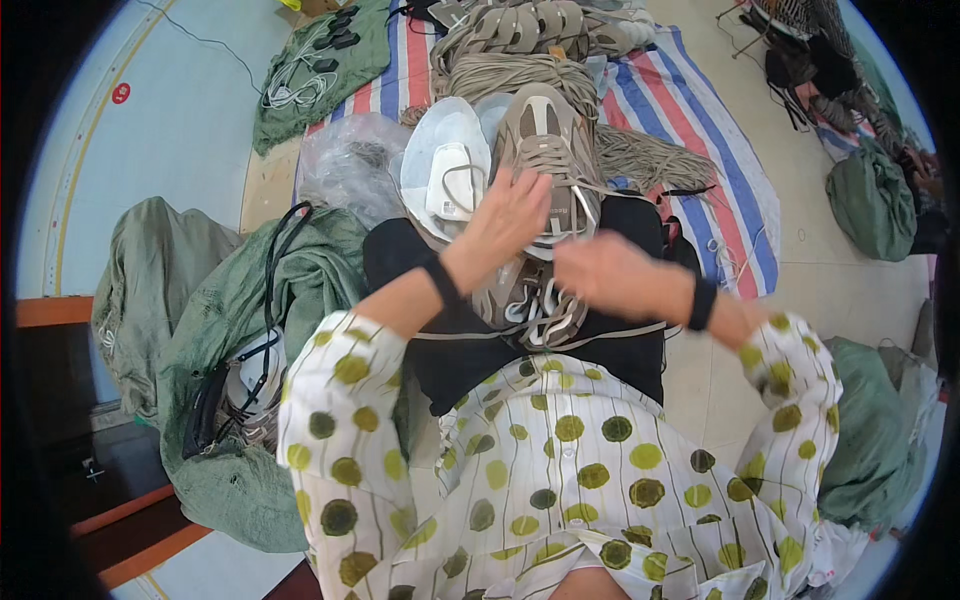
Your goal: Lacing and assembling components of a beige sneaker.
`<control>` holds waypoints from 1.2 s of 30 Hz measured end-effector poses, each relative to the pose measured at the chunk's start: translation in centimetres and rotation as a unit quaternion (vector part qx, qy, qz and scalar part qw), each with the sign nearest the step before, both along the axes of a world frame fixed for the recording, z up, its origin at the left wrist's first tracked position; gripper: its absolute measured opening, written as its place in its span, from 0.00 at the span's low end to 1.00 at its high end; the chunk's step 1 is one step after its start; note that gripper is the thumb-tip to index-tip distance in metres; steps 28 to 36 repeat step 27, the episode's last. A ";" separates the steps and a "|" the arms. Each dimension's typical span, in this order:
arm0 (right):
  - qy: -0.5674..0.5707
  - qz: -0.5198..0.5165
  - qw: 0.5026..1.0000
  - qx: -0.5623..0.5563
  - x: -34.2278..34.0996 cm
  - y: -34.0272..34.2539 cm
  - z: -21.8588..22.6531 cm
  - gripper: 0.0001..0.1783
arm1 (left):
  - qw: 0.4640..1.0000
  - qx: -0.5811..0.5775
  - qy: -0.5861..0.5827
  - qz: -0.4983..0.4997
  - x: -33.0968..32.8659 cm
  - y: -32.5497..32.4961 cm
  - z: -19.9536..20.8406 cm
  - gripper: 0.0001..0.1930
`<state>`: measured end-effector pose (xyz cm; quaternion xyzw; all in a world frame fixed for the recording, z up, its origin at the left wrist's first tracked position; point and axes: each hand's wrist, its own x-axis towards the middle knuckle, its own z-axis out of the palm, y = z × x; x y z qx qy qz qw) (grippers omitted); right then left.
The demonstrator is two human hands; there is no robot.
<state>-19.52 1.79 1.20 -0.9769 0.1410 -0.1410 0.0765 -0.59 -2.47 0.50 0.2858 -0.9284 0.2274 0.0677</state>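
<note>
A taupe sneaker upper (pixel 545 125) with crisscrossed laces lies before me, toe pointing away. My left hand (pixel 508 215) is closed at its laces, fingertips pinching the shoelace (pixel 545 155). Just right of the upper's near end is my right hand (pixel 605 272), blurred by motion, so its grip is unclear. Beside the upper on the left lies a pale upper turned lining-side up (pixel 420 160), with a white tongue (pixel 455 185) bearing a label. Closer to me, partly under my hands, another taupe upper (pixel 530 310) with loose laces rests on my black-clad lap.
Bundled taupe laces (pixel 520 75) and piled uppers (pixel 530 30) sit beyond on a striped sheet (pixel 730 190). More laces (pixel 655 160) spread to the right. A clear plastic bag (pixel 350 165) and green sacks (pixel 225 480) stand left. Black items and a white cord (pixel 290 90) lie on green cloth.
</note>
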 end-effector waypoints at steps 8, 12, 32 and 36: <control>-0.165 -0.162 0.898 0.375 0.0 6.4 -2.8 0.09 | 0.757 0.518 0.392 0.073 0.0 9.3 1.3 0.07; -0.310 -0.318 0.668 0.596 0.3 4.2 -4.0 0.11 | 0.683 0.576 0.435 0.113 -1.1 6.4 2.8 0.08; -0.102 -0.402 0.893 0.176 5.2 -0.2 -4.8 0.13 | 0.823 0.462 0.229 0.239 0.0 -4.4 1.9 0.11; -0.102 -0.402 0.893 0.176 5.2 -0.2 -4.8 0.13 | 0.823 0.462 0.229 0.239 0.0 -4.4 1.9 0.11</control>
